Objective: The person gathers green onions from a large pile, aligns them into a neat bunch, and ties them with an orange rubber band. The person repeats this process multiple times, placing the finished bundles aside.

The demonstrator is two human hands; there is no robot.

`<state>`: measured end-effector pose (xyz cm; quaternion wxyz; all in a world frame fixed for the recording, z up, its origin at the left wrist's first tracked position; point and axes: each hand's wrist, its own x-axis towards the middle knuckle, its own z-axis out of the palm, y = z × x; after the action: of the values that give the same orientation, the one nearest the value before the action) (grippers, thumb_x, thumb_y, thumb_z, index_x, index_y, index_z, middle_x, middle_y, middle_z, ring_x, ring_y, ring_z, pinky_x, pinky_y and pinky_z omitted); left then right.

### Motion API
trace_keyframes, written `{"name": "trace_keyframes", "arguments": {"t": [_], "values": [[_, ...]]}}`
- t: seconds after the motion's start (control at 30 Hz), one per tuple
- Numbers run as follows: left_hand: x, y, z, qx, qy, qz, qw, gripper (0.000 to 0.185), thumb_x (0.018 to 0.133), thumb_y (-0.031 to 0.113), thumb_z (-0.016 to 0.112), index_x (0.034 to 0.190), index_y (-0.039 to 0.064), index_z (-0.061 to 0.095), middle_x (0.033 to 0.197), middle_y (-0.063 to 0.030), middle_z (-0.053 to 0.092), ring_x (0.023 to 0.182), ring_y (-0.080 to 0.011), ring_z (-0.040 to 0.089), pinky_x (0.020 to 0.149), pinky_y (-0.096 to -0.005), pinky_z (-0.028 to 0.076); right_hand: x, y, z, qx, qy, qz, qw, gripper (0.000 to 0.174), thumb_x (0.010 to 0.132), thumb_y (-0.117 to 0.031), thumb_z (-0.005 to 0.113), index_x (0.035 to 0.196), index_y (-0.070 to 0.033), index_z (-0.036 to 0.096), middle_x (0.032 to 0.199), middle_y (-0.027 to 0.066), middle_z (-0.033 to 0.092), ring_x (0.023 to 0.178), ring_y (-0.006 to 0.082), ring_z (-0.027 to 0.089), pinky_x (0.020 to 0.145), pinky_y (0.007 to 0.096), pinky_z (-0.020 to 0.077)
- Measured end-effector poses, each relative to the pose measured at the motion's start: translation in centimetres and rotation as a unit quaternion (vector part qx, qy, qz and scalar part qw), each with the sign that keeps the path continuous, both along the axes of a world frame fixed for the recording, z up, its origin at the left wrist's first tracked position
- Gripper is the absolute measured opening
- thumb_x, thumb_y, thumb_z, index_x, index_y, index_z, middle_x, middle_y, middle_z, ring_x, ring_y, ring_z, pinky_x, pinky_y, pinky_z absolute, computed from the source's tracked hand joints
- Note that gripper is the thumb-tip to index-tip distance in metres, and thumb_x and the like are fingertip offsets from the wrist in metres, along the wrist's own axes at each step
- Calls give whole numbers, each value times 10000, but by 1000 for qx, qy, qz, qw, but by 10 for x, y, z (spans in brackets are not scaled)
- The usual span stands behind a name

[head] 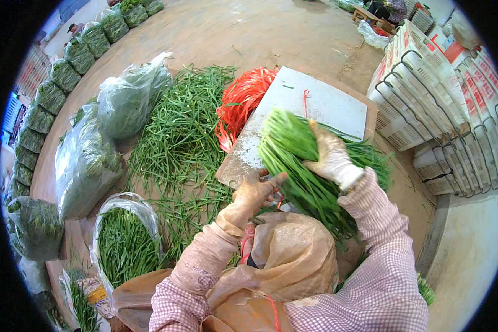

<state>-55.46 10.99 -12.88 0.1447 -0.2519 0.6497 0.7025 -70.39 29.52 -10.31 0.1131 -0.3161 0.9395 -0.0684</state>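
A thick bundle of long, flat green leaves, likely garlic chives (290,153), lies slanted over a worn, pale board (332,95). My right hand (330,155), in a dirty whitish glove, grips it from the right, thumb and fingers spread around the stalks. The pale stalk ends point up and are blurred. Beside the bundle's lower left edge is my left hand (259,189), its soiled fingers bent. A bit of red strip shows by those fingers, but whether they hold it is unclear. One red plastic strip (305,101) lies on the board's far part.
Left of the board sit a heap of red plastic strips (249,95) and scattered green leaves (186,124). Filled clear bags (87,162) and an opened bag of greens (126,245) stand farther left. White plastic crates (419,87) are stacked at right. Another person (392,10) is far behind.
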Motion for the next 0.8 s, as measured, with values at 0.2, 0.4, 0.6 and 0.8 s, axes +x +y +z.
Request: {"name": "trace_keyframes", "arguments": {"t": [0.2, 0.4, 0.6, 0.8], "values": [[10, 1, -2, 49, -18, 60, 997, 614, 851, 310, 769, 1297, -31, 518, 998, -63, 650, 634, -88, 554, 572, -224, 462, 42, 10, 11, -44, 81, 75, 993, 1226, 689, -476, 811, 1555, -33, 64, 1407, 326, 406, 1284, 437, 442, 1075, 480, 359], [-19, -22, 2, -51, 324, 291, 899, 417, 958, 224, 633, 1280, -30, 562, 1233, -150, 593, 1159, -199, 548, 997, -318, 432, 37, 13, 44, 12, 0, 47, 999, 1364, 583, -527, 871, 1575, -170, 5, 1513, 298, 295, 1407, 454, 288, 1151, 569, 213], [-77, -23, 6, -292, 475, 70, 827, 379, 967, 218, 588, 1297, 32, 580, 1335, -243, 542, 1246, -387, 513, 1085, -422, 371, 19, 26, 38, -122, -57, 108, 985, 1406, 550, -583, 869, 1573, -135, 14, 1528, 280, 290, 1419, 441, 279, 1162, 516, 215], [-70, -20, -15, -305, 479, 54, 821, 397, 1014, 235, 505, 1339, 9, 535, 1367, -234, 528, 1290, -357, 491, 1097, -396, 362, 18, 20, 32, -62, -40, 92, 993, 1403, 559, -609, 853, 1574, -151, -2, 1524, 305, 268, 1414, 458, 278, 1149, 556, 215]]}}
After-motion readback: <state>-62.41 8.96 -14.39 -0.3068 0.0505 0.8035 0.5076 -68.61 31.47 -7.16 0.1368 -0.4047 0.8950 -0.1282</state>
